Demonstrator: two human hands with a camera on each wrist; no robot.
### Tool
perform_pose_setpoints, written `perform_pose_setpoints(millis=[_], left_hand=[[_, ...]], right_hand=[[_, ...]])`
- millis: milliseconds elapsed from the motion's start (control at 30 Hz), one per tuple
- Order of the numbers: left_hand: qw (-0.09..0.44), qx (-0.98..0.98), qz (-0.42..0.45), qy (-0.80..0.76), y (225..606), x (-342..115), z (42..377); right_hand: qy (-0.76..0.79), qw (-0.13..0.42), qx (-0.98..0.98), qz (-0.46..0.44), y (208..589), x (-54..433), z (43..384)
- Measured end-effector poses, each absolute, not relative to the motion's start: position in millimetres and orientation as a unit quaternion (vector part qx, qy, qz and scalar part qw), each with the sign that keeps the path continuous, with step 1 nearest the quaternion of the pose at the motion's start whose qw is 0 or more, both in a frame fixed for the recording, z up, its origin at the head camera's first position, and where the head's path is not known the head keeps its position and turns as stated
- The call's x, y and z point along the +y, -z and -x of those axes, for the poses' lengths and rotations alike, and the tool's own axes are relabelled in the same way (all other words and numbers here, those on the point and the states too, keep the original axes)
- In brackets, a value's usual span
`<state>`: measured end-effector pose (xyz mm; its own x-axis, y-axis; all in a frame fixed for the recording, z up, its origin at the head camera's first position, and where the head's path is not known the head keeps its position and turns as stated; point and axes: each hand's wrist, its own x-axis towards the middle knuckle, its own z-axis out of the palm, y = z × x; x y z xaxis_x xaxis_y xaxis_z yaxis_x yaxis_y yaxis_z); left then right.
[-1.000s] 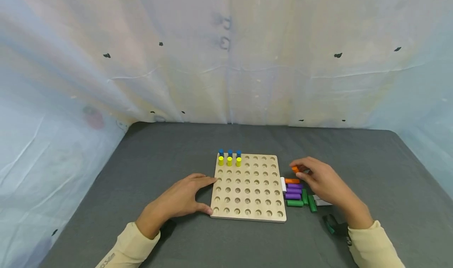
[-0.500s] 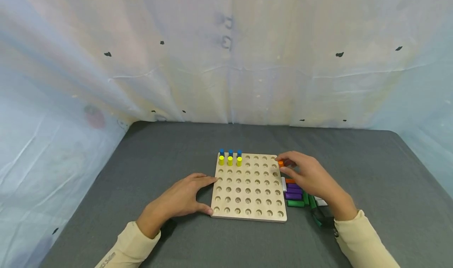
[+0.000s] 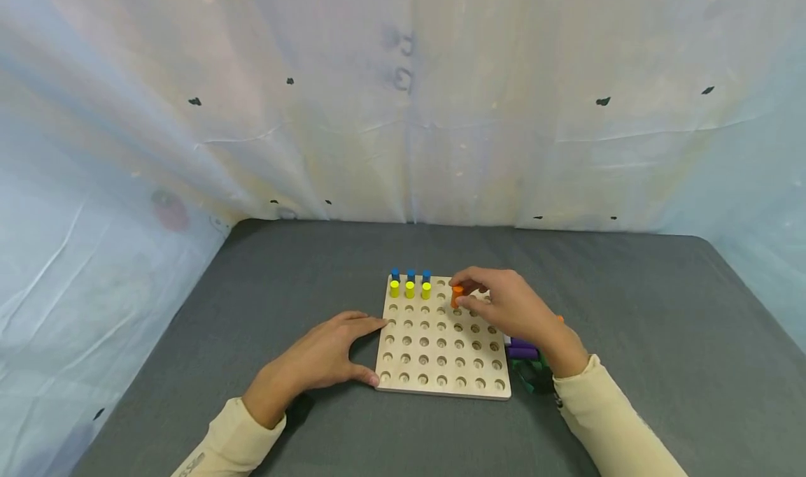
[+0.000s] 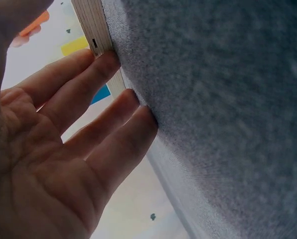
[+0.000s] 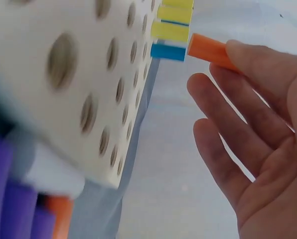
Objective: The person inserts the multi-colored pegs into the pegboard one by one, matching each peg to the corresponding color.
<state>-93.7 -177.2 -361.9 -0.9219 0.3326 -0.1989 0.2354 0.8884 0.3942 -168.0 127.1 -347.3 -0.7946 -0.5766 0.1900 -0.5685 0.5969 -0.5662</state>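
A square wooden board (image 3: 433, 361) with rows of round holes lies on the grey cloth. Upright in its far left corner stand three blue pegs (image 3: 411, 275) and, nearer, three yellow pegs (image 3: 410, 290). My right hand (image 3: 511, 306) pinches an orange peg (image 3: 457, 296) between thumb and finger over the far right part of the board. In the right wrist view this orange peg (image 5: 211, 51) is apart from the board's face. My left hand (image 3: 317, 354) rests at the board's left edge, its fingers extended; in the left wrist view its fingertips (image 4: 106, 62) touch the side.
Purple pegs (image 3: 522, 352) and a white peg (image 5: 49, 167) lie against the board's right side, partly hidden beneath the right forearm. Green pieces (image 3: 530, 375) show there too. A pale sheet (image 3: 466, 99) hangs behind the grey table (image 3: 302, 267).
My right hand has carried the orange peg leftward from beside the board to above it. The peg now stands roughly upright in the fingers. My left hand has stayed at the edge.
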Motion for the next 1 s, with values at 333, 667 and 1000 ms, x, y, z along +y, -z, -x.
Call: perform_pose_setpoints(millis=[333, 667, 1000], left_hand=[[0.133, 0.964, -0.136, -0.185, 362.6, -176.6, 95.6], [0.127, 0.962, -0.153, -0.190, 362.7, -179.4, 97.1], [0.127, 0.958, -0.166, -0.197, 361.5, -179.8, 96.7]], right_hand=[[0.316, 0.020, 0.886, 0.337, 346.5, 92.5, 173.2], [0.301, 0.020, 0.882, 0.361, 343.8, 57.1, 174.4], [0.304, 0.032, 0.888, 0.345, 349.0, 38.7, 177.9]])
